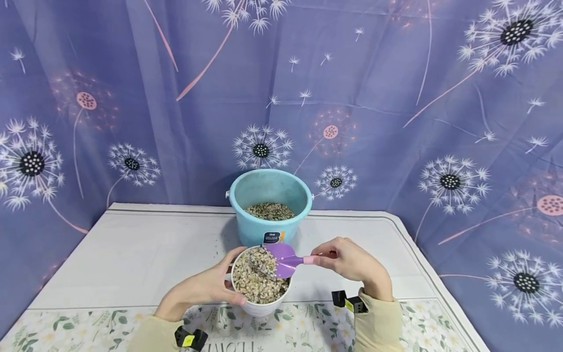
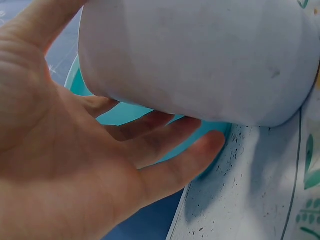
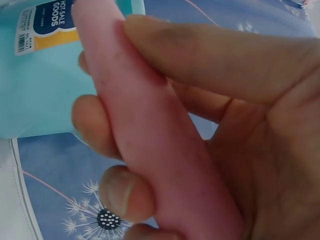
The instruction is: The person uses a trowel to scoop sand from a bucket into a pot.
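Note:
My left hand (image 1: 215, 284) grips a white pot (image 1: 260, 309) from its left side, thumb at the front of the rim and fingers round the far side. In the left wrist view, the fingertips (image 2: 187, 125) lie along the pot's smooth wall (image 2: 200, 60). Pale, grainy potting mix (image 1: 257, 282) fills the pot nearly to the rim. My right hand (image 1: 352, 259) holds a small purple garden trowel (image 1: 286, 259) by its pink handle (image 3: 150, 130), with the fingers curled round it. The trowel's blade lies over the pot, with mix at its tip.
Just behind the pot stands a light blue bucket (image 1: 250, 225) with darker grainy mix (image 1: 270, 211) inside and a label (image 1: 273, 237) on its front. The white table (image 1: 176, 244) has a floral cloth (image 1: 316, 322) along its near side. A dandelion-print curtain (image 1: 198, 137) hangs behind. Dark crumbs dot the tabletop.

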A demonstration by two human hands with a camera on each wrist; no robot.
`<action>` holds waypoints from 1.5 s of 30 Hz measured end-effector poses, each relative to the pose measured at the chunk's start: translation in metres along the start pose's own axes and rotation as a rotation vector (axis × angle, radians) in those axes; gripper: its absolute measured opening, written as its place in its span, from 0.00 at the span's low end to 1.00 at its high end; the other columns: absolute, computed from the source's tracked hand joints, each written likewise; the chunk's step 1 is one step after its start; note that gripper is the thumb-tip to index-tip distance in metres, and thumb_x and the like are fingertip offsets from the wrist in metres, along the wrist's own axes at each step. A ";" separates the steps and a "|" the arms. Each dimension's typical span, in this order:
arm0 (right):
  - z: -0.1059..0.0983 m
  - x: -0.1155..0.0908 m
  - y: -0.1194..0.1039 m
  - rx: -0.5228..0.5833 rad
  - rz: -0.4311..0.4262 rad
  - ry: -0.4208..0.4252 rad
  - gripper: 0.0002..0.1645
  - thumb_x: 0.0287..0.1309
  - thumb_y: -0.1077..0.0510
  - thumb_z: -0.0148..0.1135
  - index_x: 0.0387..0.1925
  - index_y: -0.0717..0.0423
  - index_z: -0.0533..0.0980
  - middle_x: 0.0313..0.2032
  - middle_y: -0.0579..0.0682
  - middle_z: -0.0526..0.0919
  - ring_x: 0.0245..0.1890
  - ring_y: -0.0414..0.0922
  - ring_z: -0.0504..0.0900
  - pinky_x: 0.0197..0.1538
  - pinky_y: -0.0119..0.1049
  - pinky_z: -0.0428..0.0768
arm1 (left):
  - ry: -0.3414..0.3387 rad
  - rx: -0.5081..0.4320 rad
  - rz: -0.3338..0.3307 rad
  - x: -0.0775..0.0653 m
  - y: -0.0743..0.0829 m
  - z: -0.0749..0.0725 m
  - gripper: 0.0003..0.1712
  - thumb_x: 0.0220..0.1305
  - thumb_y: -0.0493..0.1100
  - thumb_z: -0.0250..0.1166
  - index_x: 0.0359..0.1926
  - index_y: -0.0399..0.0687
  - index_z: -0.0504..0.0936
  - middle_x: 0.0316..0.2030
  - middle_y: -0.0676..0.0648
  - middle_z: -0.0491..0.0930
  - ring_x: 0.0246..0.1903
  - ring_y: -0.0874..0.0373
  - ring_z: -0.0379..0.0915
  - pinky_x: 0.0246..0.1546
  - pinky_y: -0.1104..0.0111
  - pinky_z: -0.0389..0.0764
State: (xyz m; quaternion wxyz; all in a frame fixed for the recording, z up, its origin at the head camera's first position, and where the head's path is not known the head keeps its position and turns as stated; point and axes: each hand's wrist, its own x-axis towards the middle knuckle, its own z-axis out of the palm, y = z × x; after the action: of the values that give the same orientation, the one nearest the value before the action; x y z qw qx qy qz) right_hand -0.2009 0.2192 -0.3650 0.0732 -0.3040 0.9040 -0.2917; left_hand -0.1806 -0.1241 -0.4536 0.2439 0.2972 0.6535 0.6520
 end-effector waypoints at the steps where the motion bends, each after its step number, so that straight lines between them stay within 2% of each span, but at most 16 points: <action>1: 0.000 0.000 0.001 0.009 -0.002 -0.003 0.10 0.65 0.45 0.61 0.36 0.41 0.86 0.24 0.33 0.80 0.22 0.34 0.72 0.34 0.34 0.78 | 0.003 0.004 -0.001 0.000 0.000 0.000 0.66 0.53 0.47 0.77 0.75 0.47 0.35 0.68 0.27 0.49 0.57 0.39 0.69 0.53 0.57 0.78; 8: 0.001 0.005 0.009 0.066 -0.014 -0.008 0.11 0.64 0.46 0.63 0.38 0.45 0.86 0.23 0.35 0.80 0.21 0.34 0.70 0.36 0.34 0.79 | 0.023 0.033 -0.024 0.001 0.004 0.002 0.68 0.51 0.49 0.78 0.75 0.47 0.35 0.68 0.27 0.49 0.56 0.39 0.70 0.52 0.57 0.79; 12: 0.002 0.008 0.012 0.098 -0.017 -0.016 0.12 0.63 0.46 0.63 0.40 0.45 0.86 0.31 0.35 0.85 0.31 0.37 0.81 0.44 0.35 0.81 | 0.030 0.038 -0.051 0.002 0.006 0.001 0.68 0.51 0.49 0.78 0.76 0.47 0.34 0.68 0.27 0.49 0.53 0.40 0.72 0.51 0.57 0.80; 14: 0.002 0.009 0.014 0.119 -0.022 -0.018 0.11 0.64 0.47 0.63 0.40 0.45 0.86 0.35 0.36 0.86 0.37 0.38 0.83 0.48 0.37 0.81 | 0.030 0.036 -0.060 0.002 0.006 0.002 0.68 0.51 0.49 0.78 0.76 0.48 0.34 0.68 0.27 0.49 0.53 0.41 0.72 0.50 0.57 0.80; 17: 0.003 0.010 0.015 0.134 -0.030 -0.011 0.10 0.63 0.48 0.64 0.41 0.45 0.86 0.37 0.37 0.86 0.39 0.38 0.84 0.49 0.37 0.81 | 0.030 0.035 -0.069 0.001 0.007 0.002 0.68 0.52 0.49 0.77 0.76 0.50 0.34 0.68 0.27 0.49 0.52 0.41 0.73 0.50 0.57 0.80; 24: 0.005 0.012 0.019 0.167 -0.058 -0.003 0.11 0.63 0.51 0.65 0.42 0.50 0.86 0.38 0.45 0.87 0.39 0.40 0.84 0.49 0.36 0.81 | 0.030 0.044 -0.061 0.000 0.009 0.002 0.68 0.52 0.48 0.77 0.76 0.48 0.33 0.68 0.27 0.49 0.52 0.41 0.73 0.51 0.58 0.80; 30: 0.005 0.012 0.022 0.164 -0.071 -0.003 0.10 0.63 0.51 0.65 0.42 0.47 0.86 0.37 0.39 0.86 0.35 0.39 0.83 0.47 0.36 0.81 | 0.030 0.063 -0.048 0.000 0.008 0.001 0.68 0.52 0.49 0.77 0.76 0.47 0.33 0.69 0.28 0.49 0.55 0.41 0.71 0.52 0.59 0.79; 38: 0.007 0.011 0.019 0.209 -0.075 -0.019 0.11 0.61 0.53 0.66 0.43 0.50 0.86 0.39 0.42 0.86 0.41 0.41 0.83 0.48 0.36 0.81 | 0.028 0.070 -0.034 -0.001 0.008 0.002 0.68 0.52 0.49 0.77 0.76 0.46 0.34 0.69 0.28 0.50 0.55 0.41 0.71 0.51 0.58 0.80; 45: 0.007 0.010 0.018 0.223 -0.095 -0.026 0.12 0.59 0.59 0.67 0.45 0.54 0.85 0.38 0.42 0.86 0.39 0.42 0.82 0.46 0.37 0.81 | 0.032 0.096 -0.020 -0.002 0.008 0.003 0.67 0.51 0.50 0.77 0.75 0.44 0.35 0.69 0.29 0.50 0.59 0.40 0.67 0.55 0.58 0.76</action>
State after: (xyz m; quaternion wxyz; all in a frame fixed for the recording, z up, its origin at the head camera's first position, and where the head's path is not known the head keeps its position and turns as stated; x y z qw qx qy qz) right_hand -0.2158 0.2216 -0.3801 0.1041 -0.3404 0.8494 -0.3896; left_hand -0.1769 -0.1238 -0.4461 0.2254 0.2918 0.6907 0.6221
